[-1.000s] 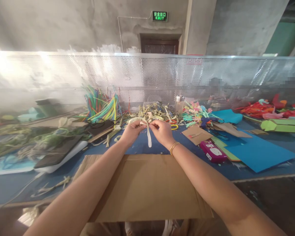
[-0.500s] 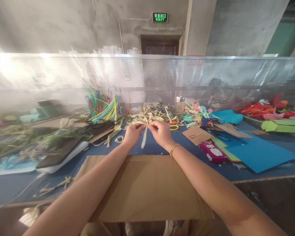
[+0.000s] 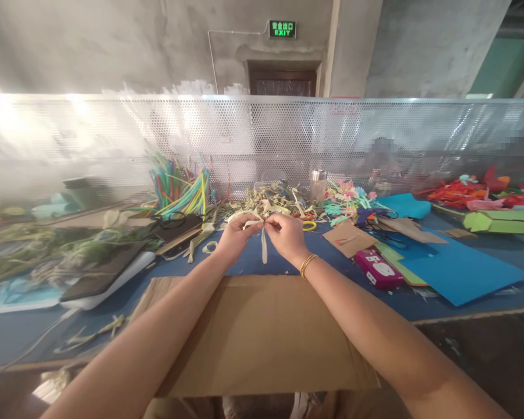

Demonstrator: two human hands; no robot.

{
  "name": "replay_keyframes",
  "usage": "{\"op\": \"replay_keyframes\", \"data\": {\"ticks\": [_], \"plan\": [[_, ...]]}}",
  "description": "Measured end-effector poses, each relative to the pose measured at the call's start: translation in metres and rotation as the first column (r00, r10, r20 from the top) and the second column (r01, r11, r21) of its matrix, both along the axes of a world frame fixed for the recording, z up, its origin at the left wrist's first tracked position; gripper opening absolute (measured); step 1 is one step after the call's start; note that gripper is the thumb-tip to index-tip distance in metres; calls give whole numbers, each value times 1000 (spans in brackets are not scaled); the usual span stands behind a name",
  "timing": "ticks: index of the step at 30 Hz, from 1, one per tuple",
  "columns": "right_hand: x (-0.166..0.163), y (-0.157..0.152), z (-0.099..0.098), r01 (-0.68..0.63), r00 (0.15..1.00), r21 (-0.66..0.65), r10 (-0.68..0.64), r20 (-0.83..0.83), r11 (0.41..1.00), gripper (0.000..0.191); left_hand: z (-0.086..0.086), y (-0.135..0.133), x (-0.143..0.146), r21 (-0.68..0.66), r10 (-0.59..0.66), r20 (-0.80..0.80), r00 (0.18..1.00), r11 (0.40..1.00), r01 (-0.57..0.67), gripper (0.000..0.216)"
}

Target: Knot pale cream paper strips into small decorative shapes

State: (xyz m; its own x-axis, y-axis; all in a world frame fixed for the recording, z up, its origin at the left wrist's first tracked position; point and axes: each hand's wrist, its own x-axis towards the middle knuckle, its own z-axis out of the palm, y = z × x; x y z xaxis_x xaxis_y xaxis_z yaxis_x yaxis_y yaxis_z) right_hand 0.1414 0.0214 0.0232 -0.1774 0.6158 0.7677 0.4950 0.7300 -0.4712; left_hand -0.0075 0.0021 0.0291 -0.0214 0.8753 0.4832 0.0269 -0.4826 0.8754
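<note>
A narrow cream strip [image 3: 264, 249], like ribbon or crepe paper, hangs down between my two hands above the blue table. My left hand [image 3: 239, 233] is closed in a pinch on it, with part of the strip lying over the fingers. Fingertips almost touching the left ones, my right hand [image 3: 285, 234] also pinches the strip near the top of its hanging end. The exact fold or knot between the fingertips is too small to make out. Below my forearms lies a brown cardboard sheet [image 3: 262, 331], overhanging the table's front edge.
Behind my hands lies a pile of dry-looking cream strips [image 3: 279, 195] beside a glass bottle [image 3: 318, 186]. Colourful stems [image 3: 179, 186] stand to the left. At right are a purple box [image 3: 379, 269] and blue sheets [image 3: 467, 267]. A perforated metal screen [image 3: 227, 128] borders the back.
The hanging end of the strip has swung slightly right and now hangs straighter, closer to my right fingers. Both hands stay pinched in nearly the same place.
</note>
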Motion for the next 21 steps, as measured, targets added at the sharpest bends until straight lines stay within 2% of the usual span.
{"op": "replay_keyframes", "data": {"ticks": [6, 16, 21], "plan": [[-2, -2, -1, 8, 1000, 45, -7, -14, 999, 17, -6, 8, -3, -2, -109, 104, 989, 994, 110, 16], [-4, -8, 0, -1, 1000, 56, 2, -8, 998, 17, -10, 12, -5, -41, -59, 107, 992, 997, 64, 11], [-3, -6, 1, -2, 999, 57, 4, -35, 998, 17, -8, 9, -6, -71, -90, 115, 989, 993, 98, 16]]}}
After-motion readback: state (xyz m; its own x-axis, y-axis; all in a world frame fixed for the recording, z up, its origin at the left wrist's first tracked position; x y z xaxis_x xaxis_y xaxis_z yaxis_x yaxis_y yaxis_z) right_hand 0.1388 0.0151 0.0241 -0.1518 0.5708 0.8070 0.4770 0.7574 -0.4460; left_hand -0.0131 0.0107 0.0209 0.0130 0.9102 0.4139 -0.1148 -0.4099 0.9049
